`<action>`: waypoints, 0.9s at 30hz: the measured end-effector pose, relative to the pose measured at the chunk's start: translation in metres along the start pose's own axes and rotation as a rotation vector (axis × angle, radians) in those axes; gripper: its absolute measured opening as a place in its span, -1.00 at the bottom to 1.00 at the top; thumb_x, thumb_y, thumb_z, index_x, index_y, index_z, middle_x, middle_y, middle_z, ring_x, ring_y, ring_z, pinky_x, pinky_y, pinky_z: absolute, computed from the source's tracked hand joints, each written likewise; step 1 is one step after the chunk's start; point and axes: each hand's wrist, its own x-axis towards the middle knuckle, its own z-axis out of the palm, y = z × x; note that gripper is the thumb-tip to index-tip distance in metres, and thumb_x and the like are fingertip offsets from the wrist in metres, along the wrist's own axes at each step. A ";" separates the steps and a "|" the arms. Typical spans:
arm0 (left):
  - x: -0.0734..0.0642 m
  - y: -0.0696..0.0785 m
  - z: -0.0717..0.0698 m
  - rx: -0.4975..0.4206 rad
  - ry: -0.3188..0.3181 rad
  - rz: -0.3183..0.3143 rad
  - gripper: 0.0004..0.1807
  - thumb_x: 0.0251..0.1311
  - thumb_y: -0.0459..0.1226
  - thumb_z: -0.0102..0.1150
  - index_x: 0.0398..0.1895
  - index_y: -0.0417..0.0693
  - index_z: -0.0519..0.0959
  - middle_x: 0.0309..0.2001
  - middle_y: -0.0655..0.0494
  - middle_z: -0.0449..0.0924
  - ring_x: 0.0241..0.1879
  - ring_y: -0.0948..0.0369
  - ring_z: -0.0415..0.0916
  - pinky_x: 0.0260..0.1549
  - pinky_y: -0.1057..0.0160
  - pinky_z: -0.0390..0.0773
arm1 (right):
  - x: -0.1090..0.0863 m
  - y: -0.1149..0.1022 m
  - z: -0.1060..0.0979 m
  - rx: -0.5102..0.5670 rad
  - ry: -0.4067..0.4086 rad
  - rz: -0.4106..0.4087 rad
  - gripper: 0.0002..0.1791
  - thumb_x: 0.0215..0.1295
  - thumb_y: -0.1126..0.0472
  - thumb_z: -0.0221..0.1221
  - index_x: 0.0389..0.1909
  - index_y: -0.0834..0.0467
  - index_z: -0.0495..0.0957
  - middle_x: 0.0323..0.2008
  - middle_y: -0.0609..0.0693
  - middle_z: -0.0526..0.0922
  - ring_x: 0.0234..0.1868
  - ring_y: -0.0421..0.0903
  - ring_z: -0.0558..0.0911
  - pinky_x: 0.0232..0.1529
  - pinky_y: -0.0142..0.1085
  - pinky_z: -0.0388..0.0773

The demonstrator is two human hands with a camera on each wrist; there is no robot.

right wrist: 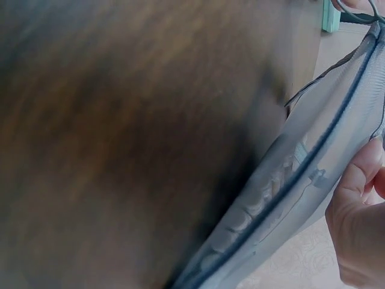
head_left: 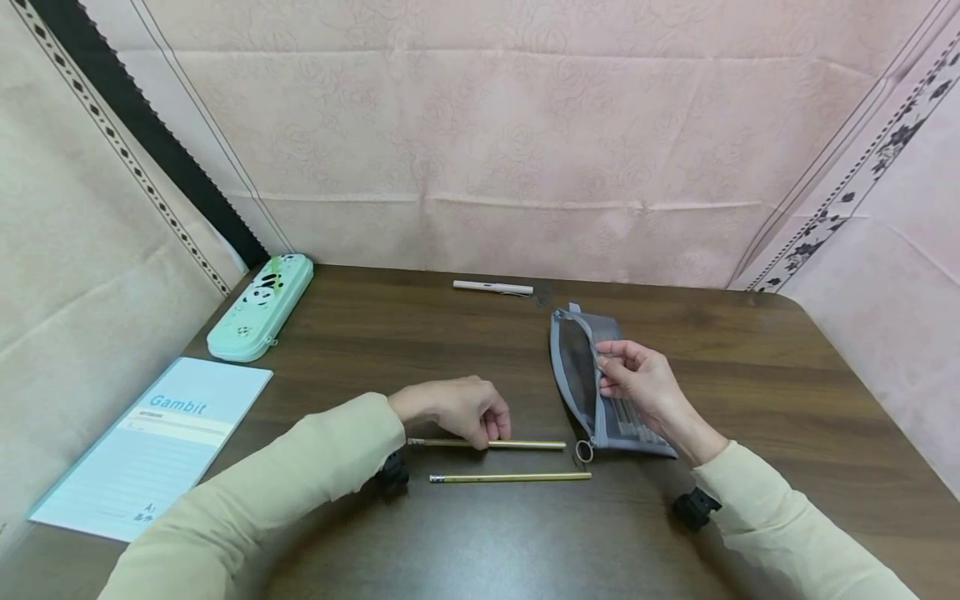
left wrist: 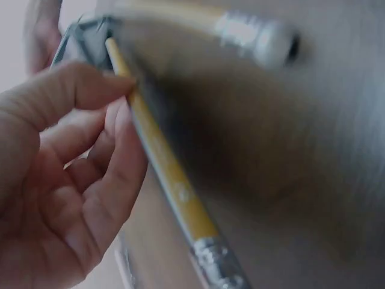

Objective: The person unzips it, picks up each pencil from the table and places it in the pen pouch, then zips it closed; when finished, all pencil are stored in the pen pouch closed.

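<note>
My left hand [head_left: 468, 408] pinches a yellow pencil [head_left: 525, 445] between thumb and fingers. The left wrist view shows this pencil [left wrist: 159, 147] slanting past the fingertips, its metal eraser end toward the camera. A second pencil [head_left: 510, 477] lies on the table in front of it, roughly parallel. My right hand [head_left: 641, 379] pinches the edge of a grey-blue mesh zip pouch [head_left: 630, 425], whose mouth gapes toward the left. Its ring pull [head_left: 584, 451] hangs at the near corner, close to the held pencil's tip. Through the mesh [right wrist: 271, 192], some pale items show inside.
A white pen [head_left: 492, 287] lies at the table's back edge. At the left are a mint panda pencil case [head_left: 261, 308] and a light blue notebook [head_left: 153, 446]. Pale cloth [head_left: 480, 125] hangs behind the brown table [head_left: 375, 333].
</note>
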 end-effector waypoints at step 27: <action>0.116 0.025 0.006 -1.237 0.332 -0.199 -0.51 0.28 -0.47 0.03 0.28 -0.34 0.28 0.13 -0.24 0.47 0.11 -0.02 0.48 0.07 0.19 0.52 | 0.000 0.000 0.002 -0.004 -0.016 0.022 -0.63 0.38 0.32 0.03 0.12 0.42 0.31 -0.42 -0.10 0.52 -0.48 -0.30 0.55 -0.38 -0.47 0.62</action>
